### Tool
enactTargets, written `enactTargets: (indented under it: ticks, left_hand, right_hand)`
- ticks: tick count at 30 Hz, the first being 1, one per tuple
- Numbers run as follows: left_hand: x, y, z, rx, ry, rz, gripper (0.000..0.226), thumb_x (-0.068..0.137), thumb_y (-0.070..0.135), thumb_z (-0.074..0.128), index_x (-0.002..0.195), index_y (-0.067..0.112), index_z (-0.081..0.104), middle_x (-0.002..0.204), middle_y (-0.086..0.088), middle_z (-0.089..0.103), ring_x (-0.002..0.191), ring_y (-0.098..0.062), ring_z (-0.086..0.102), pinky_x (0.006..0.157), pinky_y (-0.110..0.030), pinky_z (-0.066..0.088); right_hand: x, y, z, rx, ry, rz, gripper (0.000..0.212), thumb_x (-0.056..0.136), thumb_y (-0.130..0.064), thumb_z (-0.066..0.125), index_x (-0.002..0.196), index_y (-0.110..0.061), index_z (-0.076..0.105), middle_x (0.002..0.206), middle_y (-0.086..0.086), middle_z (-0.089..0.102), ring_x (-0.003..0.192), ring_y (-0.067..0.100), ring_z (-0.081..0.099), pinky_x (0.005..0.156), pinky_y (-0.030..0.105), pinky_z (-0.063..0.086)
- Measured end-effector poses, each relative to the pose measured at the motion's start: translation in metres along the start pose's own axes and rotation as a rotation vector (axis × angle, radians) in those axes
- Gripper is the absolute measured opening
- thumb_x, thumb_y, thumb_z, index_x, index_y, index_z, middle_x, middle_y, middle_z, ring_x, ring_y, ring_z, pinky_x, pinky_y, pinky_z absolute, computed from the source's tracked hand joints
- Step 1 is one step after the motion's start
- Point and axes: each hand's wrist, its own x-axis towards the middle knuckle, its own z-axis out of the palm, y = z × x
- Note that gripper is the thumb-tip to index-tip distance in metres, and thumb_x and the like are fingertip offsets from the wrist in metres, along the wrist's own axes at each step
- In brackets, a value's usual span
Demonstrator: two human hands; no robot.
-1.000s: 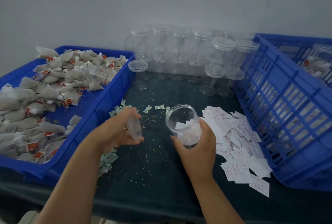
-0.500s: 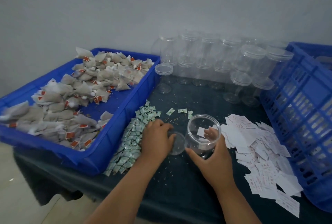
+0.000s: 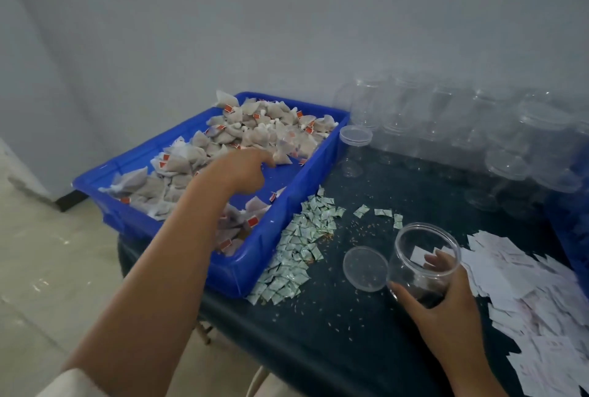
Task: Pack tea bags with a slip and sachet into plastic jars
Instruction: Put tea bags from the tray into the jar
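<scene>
Right hand (image 3: 446, 310) clamps the jar (image 3: 424, 253) beside its lid (image 3: 365, 268); left hand (image 3: 239, 170), grip apart, hovers inside tray (image 3: 255, 263) rim.

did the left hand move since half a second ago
Yes. The left hand went from the lid beside the jar leftward, out over the blue tray of tea bags.

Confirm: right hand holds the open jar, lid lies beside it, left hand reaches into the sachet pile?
Not the sachets: the head view shows the left hand over the tea bags in the blue tray. The right hand holds the open jar, lid beside it.
</scene>
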Motion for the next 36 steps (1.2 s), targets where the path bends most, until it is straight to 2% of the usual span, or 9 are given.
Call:
enactTargets:
  ticks: [2,4,9,12,20,25,31,33,36]
  left_hand:
    - [0.01,-0.017,0.017,0.19,-0.279,-0.046,0.078,0.094,0.022,0.073,0.158,0.045,0.035,0.162,0.002,0.044,0.128,-0.025,0.055,0.093,-0.037,0.051]
    - [0.017,-0.025,0.039,0.161,-0.377,-0.026,0.076,0.089,0.029,0.08,0.153,0.047,0.043,0.156,0.002,0.049,0.127,-0.027,0.056,0.101,-0.042,0.051]
    - [0.031,-0.033,0.055,0.096,-0.195,0.0,0.03,0.086,0.023,0.081,0.116,0.025,0.076,0.094,0.007,0.07,0.085,-0.014,0.064,0.072,-0.031,0.05]
    - [0.034,-0.036,0.057,0.088,-0.156,0.041,0.016,0.097,0.034,0.071,0.103,0.02,0.078,0.096,-0.001,0.075,0.088,-0.018,0.068,0.076,-0.033,0.052]
    - [0.036,-0.031,0.054,-0.229,0.062,0.048,0.041,0.111,0.04,0.043,0.09,0.01,0.06,0.09,-0.007,0.064,0.077,-0.019,0.055,0.064,-0.033,0.038]
    - [0.034,-0.027,0.05,-0.386,0.209,-0.086,0.037,0.111,0.035,0.035,0.119,0.008,0.058,0.117,-0.012,0.064,0.09,-0.021,0.059,0.071,-0.035,0.038]
    - [0.019,-0.001,0.023,-0.733,0.497,-0.08,0.033,0.104,0.047,0.042,0.09,0.018,0.051,0.077,0.0,0.054,0.069,-0.018,0.05,0.058,-0.035,0.038]
    - [0.01,0.021,0.012,-0.804,0.508,-0.022,0.03,0.102,0.05,0.043,0.094,0.022,0.049,0.076,0.006,0.052,0.067,-0.013,0.048,0.058,-0.034,0.037]
    - [-0.005,0.068,0.011,-0.943,0.465,0.118,0.04,0.103,0.05,0.046,0.084,0.015,0.049,0.069,0.006,0.047,0.061,-0.011,0.043,0.059,-0.032,0.039]
  right_hand:
    - [0.0,-0.002,0.0,0.015,-0.003,0.006,0.094,0.057,-0.069,0.089,0.138,-0.052,0.044,0.125,-0.035,0.06,0.102,-0.01,0.063,0.079,0.017,0.046]
    - [0.0,-0.003,0.0,0.031,0.002,0.019,0.094,0.057,-0.07,0.089,0.137,-0.053,0.043,0.129,-0.038,0.059,0.103,-0.011,0.063,0.079,0.016,0.047]
    - [0.001,-0.003,0.0,0.047,0.024,0.041,0.091,0.058,-0.063,0.092,0.136,-0.049,0.047,0.128,-0.026,0.064,0.098,-0.008,0.067,0.076,0.017,0.048]
    - [0.0,-0.004,0.001,0.046,0.037,0.041,0.089,0.058,-0.062,0.092,0.135,-0.048,0.048,0.128,-0.021,0.066,0.094,-0.007,0.067,0.075,0.019,0.048]
    - [-0.001,-0.002,0.0,0.042,0.044,0.053,0.092,0.058,-0.064,0.092,0.138,-0.042,0.051,0.122,-0.018,0.069,0.09,-0.005,0.068,0.074,0.024,0.051]
    - [0.0,-0.004,-0.001,0.067,0.059,0.035,0.088,0.057,-0.068,0.089,0.134,-0.051,0.05,0.126,-0.038,0.061,0.099,-0.013,0.064,0.078,0.024,0.051]
    - [-0.001,-0.009,-0.001,0.073,0.024,-0.012,0.082,0.058,-0.066,0.09,0.127,-0.067,0.046,0.123,-0.037,0.063,0.107,-0.009,0.065,0.081,0.013,0.05]
    - [-0.001,-0.009,-0.001,0.071,-0.003,-0.022,0.081,0.059,-0.066,0.09,0.128,-0.066,0.046,0.117,-0.025,0.07,0.102,-0.001,0.069,0.08,0.007,0.049]
    - [-0.001,-0.011,-0.001,0.054,-0.035,-0.047,0.08,0.06,-0.07,0.087,0.128,-0.065,0.046,0.123,-0.034,0.065,0.103,-0.003,0.068,0.08,0.002,0.046]
